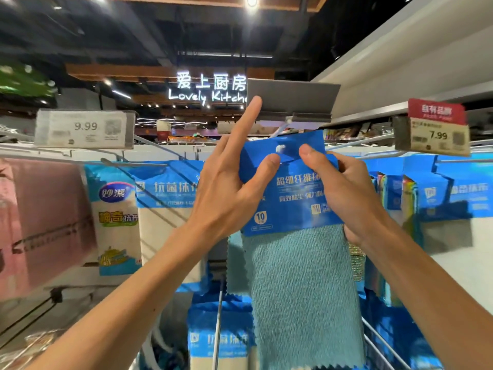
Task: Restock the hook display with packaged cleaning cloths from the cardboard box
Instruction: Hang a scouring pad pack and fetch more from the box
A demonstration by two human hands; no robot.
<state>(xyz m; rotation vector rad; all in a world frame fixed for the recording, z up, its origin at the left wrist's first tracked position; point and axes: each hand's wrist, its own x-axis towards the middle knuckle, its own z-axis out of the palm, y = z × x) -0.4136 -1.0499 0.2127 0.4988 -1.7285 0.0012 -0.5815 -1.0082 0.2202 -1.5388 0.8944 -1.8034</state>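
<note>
Hanging packs crowd the hook display on all sides of the cloth pack (290, 198). Pink towels (45, 222) hang at the left edge, then a white pack (117, 214) marked 妙潔, then a blue-topped pack (170, 193) reading 抗菌抹布. More blue-headed packs (453, 193) hang at the right edge, and another (218, 340) hangs below.

A grey label holder (290, 100) sits just above the pack on its hook (278, 129). Price labels read 9.99 (85, 128) and 7.99 (437, 136) — the latter under a red tag (436, 110). A lit sign (208, 89) behind reads 爱上厨房, "Lovely Kitche…".

The pack is held up at the middle of the display. It has a blue card header with white print, a round "10" badge, and teal towelling with zigzag edges hanging below. The hook's white tip shows in the header's hole.

The left hand (229, 188) pinches the header's left side, thumb on the front and index finger straight up. The right hand (346, 190) pinches the right side, thumb in front — its other fingers are behind the card.
</note>
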